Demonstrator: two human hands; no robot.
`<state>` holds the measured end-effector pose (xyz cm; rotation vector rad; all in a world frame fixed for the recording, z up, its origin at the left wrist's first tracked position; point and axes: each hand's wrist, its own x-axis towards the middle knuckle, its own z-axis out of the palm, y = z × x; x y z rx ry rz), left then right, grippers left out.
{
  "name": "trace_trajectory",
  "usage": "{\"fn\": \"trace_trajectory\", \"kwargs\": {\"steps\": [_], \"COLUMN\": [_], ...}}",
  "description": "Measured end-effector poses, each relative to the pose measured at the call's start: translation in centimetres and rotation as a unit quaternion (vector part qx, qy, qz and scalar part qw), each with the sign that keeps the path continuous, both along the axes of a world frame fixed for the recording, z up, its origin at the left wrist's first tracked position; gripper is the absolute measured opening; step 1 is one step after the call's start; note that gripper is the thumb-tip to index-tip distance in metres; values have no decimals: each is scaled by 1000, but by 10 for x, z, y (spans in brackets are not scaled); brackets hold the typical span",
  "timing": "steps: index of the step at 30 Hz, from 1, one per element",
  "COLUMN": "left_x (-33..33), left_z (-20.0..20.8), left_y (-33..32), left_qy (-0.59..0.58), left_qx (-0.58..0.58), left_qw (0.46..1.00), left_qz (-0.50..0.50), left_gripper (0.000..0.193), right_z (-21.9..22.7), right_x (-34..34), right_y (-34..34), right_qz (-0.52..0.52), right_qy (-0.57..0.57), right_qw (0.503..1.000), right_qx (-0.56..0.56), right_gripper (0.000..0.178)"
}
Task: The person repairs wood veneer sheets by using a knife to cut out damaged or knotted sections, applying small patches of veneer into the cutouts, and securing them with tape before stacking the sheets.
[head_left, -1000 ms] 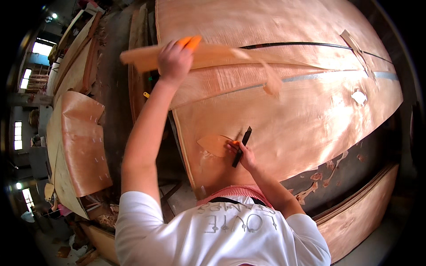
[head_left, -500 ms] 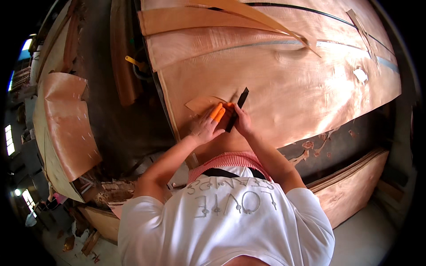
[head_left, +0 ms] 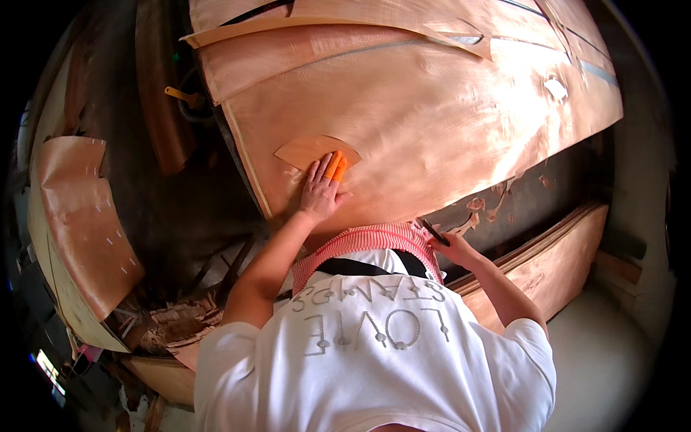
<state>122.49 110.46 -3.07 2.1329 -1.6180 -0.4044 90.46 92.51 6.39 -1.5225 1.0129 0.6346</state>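
The person's left hand lies palm down, its fingers released and stretched out, with two of them wearing bright orange rubber finger covers. Those fingertips rest on a thin, leaf-shaped piece of tan wood veneer, which shows mostly beyond and to the left of them, its pointed end farthest left. The right hand, well apart and lower on the right, has its fingers grasping a slim black tool just beside the person's waist, close to a red-and-white striped apron.

Under the left fingers and spreading far out to their right is a broad, glossy sheet of reddish-tan veneer. Past the fingertips, near its far part, a long, narrow strip of tan veneer lies across, and well off to their right I see a small white patch on the sheet. Beyond the right fingers, veneer scraps lie in the dark gap, and to their right stands a stack of thin wood sheets. Far to the left of the left fingers hangs a curved, shiny brown veneer sheet, and a yellow-handled tool sits nearer, up and to their left
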Motion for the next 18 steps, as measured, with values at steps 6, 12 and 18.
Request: {"fn": "trace_trajectory", "kwargs": {"steps": [6, 12, 18], "left_x": [-9, -12, -16], "left_z": [-2, -4, 5], "left_y": [-3, -5, -12], "left_qy": [-39, -78, -91], "left_qx": [13, 24, 56], "left_qw": [999, 996, 993], "left_qz": [-22, -29, -41], "left_gripper": [74, 72, 72], "right_z": [13, 22, 35], "right_x": [-31, -23, -23], "right_y": [12, -6, 0], "right_qz": [18, 21, -84], "right_qy": [20, 9, -39], "right_qw": [999, 999, 994], "right_qx": [17, -22, -52], "right_gripper": [26, 23, 20]}}
